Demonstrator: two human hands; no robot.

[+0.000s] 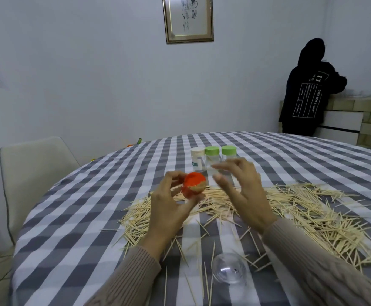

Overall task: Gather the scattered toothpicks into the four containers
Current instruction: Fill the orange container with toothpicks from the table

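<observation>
My left hand (171,206) holds an orange container (194,186) tilted toward me, its mouth showing packed toothpick ends. My right hand (242,191) hovers just right of it with fingers spread and slightly bent, holding nothing. Loose toothpicks (301,213) lie in a wide heap across the checked tablecloth, under and to the right of both hands. Three closed containers stand behind the hands: a white-lidded one (197,159) and two green-lidded ones (212,157) (228,152). A clear plastic lid (228,268) lies near the front edge.
The round table (91,217) has a grey and white checked cloth. A pale chair (34,173) stands at the left. A person in a black hoodie (306,89) stands by a counter at the back right, facing away.
</observation>
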